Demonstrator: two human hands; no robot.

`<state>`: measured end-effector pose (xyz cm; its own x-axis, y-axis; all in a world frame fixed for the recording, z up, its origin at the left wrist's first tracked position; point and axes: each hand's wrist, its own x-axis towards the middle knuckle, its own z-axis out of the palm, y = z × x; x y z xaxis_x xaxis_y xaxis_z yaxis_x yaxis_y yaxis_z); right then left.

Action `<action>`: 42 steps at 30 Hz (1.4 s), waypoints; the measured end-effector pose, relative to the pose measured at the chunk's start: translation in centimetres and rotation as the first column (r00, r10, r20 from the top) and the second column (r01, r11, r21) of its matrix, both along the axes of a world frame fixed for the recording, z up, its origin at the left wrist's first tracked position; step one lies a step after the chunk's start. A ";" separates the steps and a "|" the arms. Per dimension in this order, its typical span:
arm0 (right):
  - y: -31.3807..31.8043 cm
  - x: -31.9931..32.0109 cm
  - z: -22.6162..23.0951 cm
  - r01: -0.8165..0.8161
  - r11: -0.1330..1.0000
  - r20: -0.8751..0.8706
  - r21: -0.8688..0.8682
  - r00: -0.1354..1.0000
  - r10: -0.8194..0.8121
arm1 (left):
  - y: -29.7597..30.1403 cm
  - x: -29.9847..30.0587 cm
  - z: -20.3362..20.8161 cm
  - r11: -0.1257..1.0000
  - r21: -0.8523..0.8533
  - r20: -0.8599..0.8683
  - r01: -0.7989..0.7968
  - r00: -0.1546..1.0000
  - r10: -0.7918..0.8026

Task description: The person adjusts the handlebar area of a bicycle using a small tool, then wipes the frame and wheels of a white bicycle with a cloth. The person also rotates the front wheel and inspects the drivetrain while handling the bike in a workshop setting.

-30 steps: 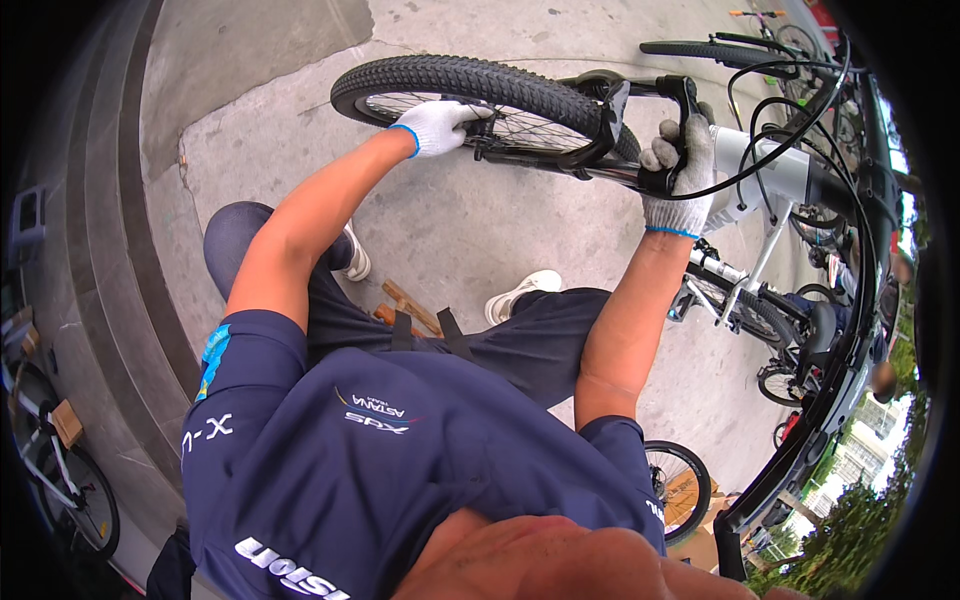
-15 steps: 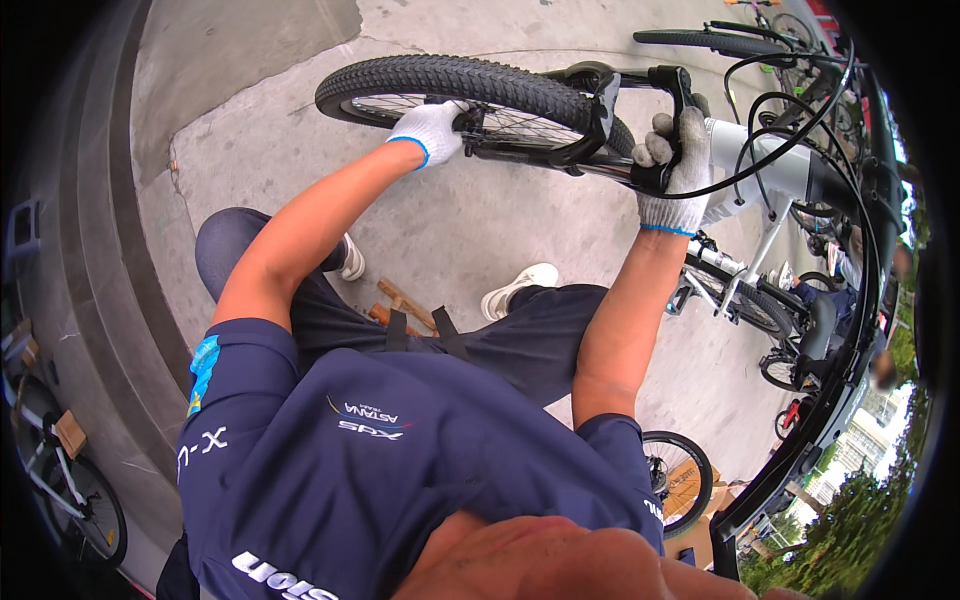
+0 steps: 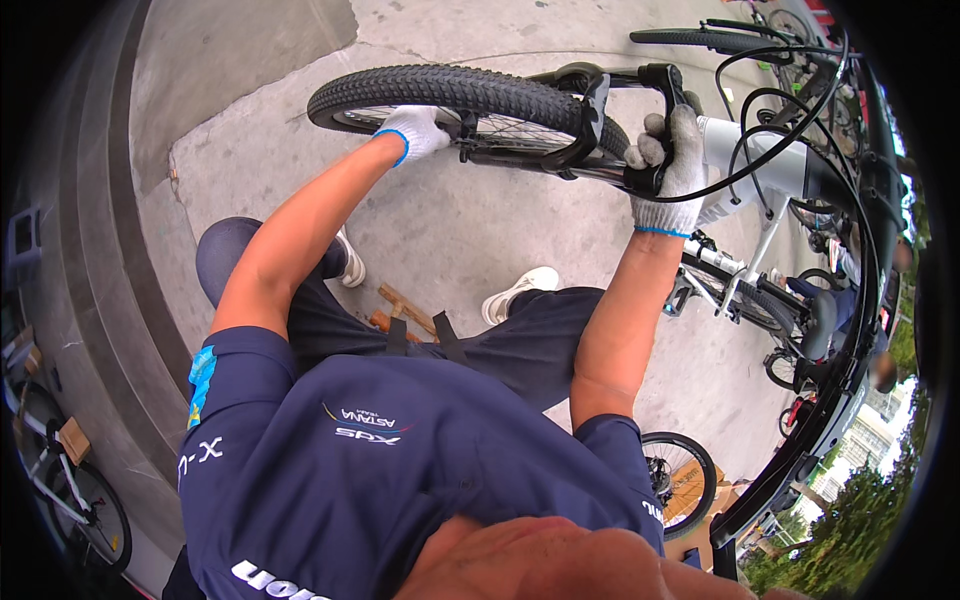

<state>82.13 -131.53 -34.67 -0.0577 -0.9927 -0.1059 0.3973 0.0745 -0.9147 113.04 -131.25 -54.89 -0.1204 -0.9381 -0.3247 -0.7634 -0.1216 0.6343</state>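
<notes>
Front wheel held at hub and fork, bicycle lying across the pavement ahead of you.

Your left hand [image 3: 418, 130] stays closed on the axle of the front wheel [image 3: 450, 88]; your right hand [image 3: 672, 160] stays wrapped around the black fork [image 3: 590, 110]. Since a second ago, wheel and white frame [image 3: 770, 165] sit slightly higher in view; neither grip has changed.

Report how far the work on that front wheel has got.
Done: the front wheel sits between the black fork legs. In hand: the gloved left hand is at the wheel's hub, and the gloved right hand grips the fork beside the white frame. Left: whether the axle is fastened cannot be told.
</notes>
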 end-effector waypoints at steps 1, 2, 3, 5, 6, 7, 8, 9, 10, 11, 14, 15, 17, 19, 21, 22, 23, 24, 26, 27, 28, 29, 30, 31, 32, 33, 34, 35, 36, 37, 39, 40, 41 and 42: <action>0.0 0.0 0.0 0.016 1.000 0.008 0.026 1.000 -0.016 | 0.7 0.1 0.0 0.997 -0.076 -0.020 -0.016 1.000 0.015; 0.0 0.0 0.0 0.022 0.999 -0.008 0.025 1.000 -0.021 | 1.4 0.2 0.0 0.992 -0.128 -0.053 -0.015 0.999 0.008; 0.0 0.0 -0.1 0.036 0.999 -0.011 0.041 0.999 -0.035 | 2.1 0.4 0.1 0.985 -0.133 -0.058 -0.112 0.993 0.105; -0.1 0.1 -0.1 0.051 0.997 -0.019 0.057 0.999 -0.050 | 3.2 1.2 0.8 0.965 -0.195 0.022 -0.174 0.983 0.181; -0.1 0.1 -0.1 0.050 0.997 -0.021 0.058 0.999 -0.048 | 3.8 1.8 1.4 0.944 -0.285 0.078 -0.168 0.977 0.197; -0.1 0.2 0.0 0.053 0.997 -0.009 0.063 0.999 -0.052 | 4.2 2.2 2.2 0.933 -0.347 0.127 -0.095 0.981 0.147; -0.1 0.2 0.0 0.044 0.998 -0.014 0.053 0.999 -0.043 | 4.8 2.9 3.2 0.923 -0.383 0.146 -0.036 0.984 0.099; -0.1 0.2 0.0 0.042 0.998 -0.010 0.048 0.999 -0.041 | 5.5 3.8 4.4 0.899 -0.437 0.158 0.020 0.986 0.055; -0.1 0.1 0.0 0.047 0.997 0.000 0.054 0.999 -0.047 | 6.3 4.4 5.6 0.893 -0.445 0.186 0.070 0.982 0.015; -0.1 0.1 0.0 0.066 0.996 -0.034 0.058 0.997 -0.064 | 7.3 4.8 6.9 0.861 -0.506 0.151 0.046 0.988 0.037; -0.2 -0.1 -0.1 0.028 0.999 0.008 0.046 1.000 -0.029 | 10.6 6.6 10.6 0.857 -0.510 0.072 -0.080 0.988 0.136; -0.2 -0.2 -0.1 0.036 0.997 -0.011 0.064 0.999 -0.035 | 10.7 6.8 11.2 0.873 -0.482 0.114 -0.076 0.982 0.148; -0.3 -0.3 -0.2 0.045 0.997 0.002 0.058 0.999 -0.045 | 11.5 6.5 11.3 0.914 -0.366 0.013 -0.177 0.981 0.195; -0.4 -0.4 -0.4 0.031 0.998 0.022 0.061 0.999 -0.032 | 11.1 4.7 9.6 0.895 -0.148 -0.285 -0.422 0.884 0.370; -0.4 -0.4 -0.4 0.020 0.999 0.043 0.048 0.999 -0.022 | 10.2 2.4 6.8 0.779 0.071 -0.548 -0.622 0.629 0.552; -0.5 -0.4 -0.4 0.020 0.999 0.047 0.049 0.999 -0.023 | 9.5 1.0 5.2 0.734 0.107 -0.645 -0.671 0.515 0.564; -0.5 -0.4 -0.4 0.018 0.998 0.037 0.068 0.999 -0.020 | 8.7 -0.4 3.6 0.717 0.087 -0.649 -0.692 0.507 0.567; -0.5 -0.3 -0.4 0.031 0.996 0.024 0.087 0.999 -0.033 | 7.9 -1.8 2.2 0.700 0.059 -0.666 -0.712 0.494 0.559; -0.5 -0.3 -0.3 0.035 0.996 0.008 0.086 0.999 -0.036 | 5.9 -4.2 -0.3 0.668 0.048 -0.701 -0.743 0.451 0.552; -0.5 -0.3 -0.3 0.039 0.996 -0.001 0.082 0.999 -0.039 | 5.5 -5.7 -1.3 0.674 0.149 -0.771 -0.724 0.342 0.538; -0.4 -0.3 -0.3 0.030 0.997 0.009 0.073 0.999 -0.031 | 5.0 -6.5 -2.1 0.665 0.300 -0.792 -0.684 0.210 0.573; -0.4 -0.3 -0.3 0.029 0.997 0.016 0.066 0.999 -0.030 | 4.8 -6.8 -2.8 0.741 0.374 -0.780 -0.557 0.244 0.577; -0.4 -0.3 -0.4 0.023 0.998 0.022 0.059 0.999 -0.025 | 4.5 -7.2 -3.3 0.756 0.342 -0.774 -0.558 0.289 0.563; -0.4 -0.3 -0.4 0.045 0.997 0.059 0.066 0.997 -0.049 | 4.0 -6.7 -3.7 0.808 0.251 -0.754 -0.532 0.417 0.509; -0.4 -0.4 -0.5 0.041 0.997 0.054 0.069 0.998 -0.045 | 3.6 -6.5 -4.0 0.851 0.215 -0.704 -0.478 0.529 0.475; -0.4 -0.4 -0.5 0.052 0.996 0.048 0.071 0.997 -0.055 | 2.9 -5.6 -4.1 0.922 0.089 -0.494 -0.376 0.788 0.369; -0.5 -0.4 -0.6 0.058 0.996 0.049 0.066 0.997 -0.061 | 2.1 -5.1 -4.1 0.948 -0.213 -0.212 -0.238 0.958 0.193; -0.5 -0.4 -0.6 0.048 0.996 0.010 0.073 0.999 -0.049 | 1.0 -4.9 -4.1 0.975 -0.171 -0.087 -0.140 0.988 0.127; -0.5 -0.4 -0.7 0.073 0.994 0.002 0.081 0.997 -0.073 | -0.2 -4.9 -4.0 0.993 -0.109 0.026 -0.038 0.999 0.041; -0.6 -0.5 -0.7 0.073 0.994 0.003 0.086 0.997 -0.074 | -1.3 -4.5 -3.9 0.994 -0.076 0.095 0.074 0.993 -0.067; -0.6 -0.6 -0.8 0.040 0.996 0.053 0.081 0.998 -0.044 | -3.3 -4.7 -4.0 0.969 0.229 0.033 0.095 0.994 -0.105; -0.7 -0.6 -0.8 0.025 0.997 0.047 0.074 0.998 -0.029 | -4.4 -4.9 -4.1 0.913 0.400 -0.024 0.083 0.996 -0.080; -0.7 -0.6 -0.8 0.031 0.997 0.045 0.074 0.998 -0.035 | -4.6 -5.3 -4.5 0.927 0.368 0.112 0.066 0.987 -0.115; -0.7 -0.7 -0.8 0.043 0.995 0.043 0.086 0.998 -0.047 | -4.9 -5.9 -5.0 0.955 0.295 0.285 0.042 0.950 -0.130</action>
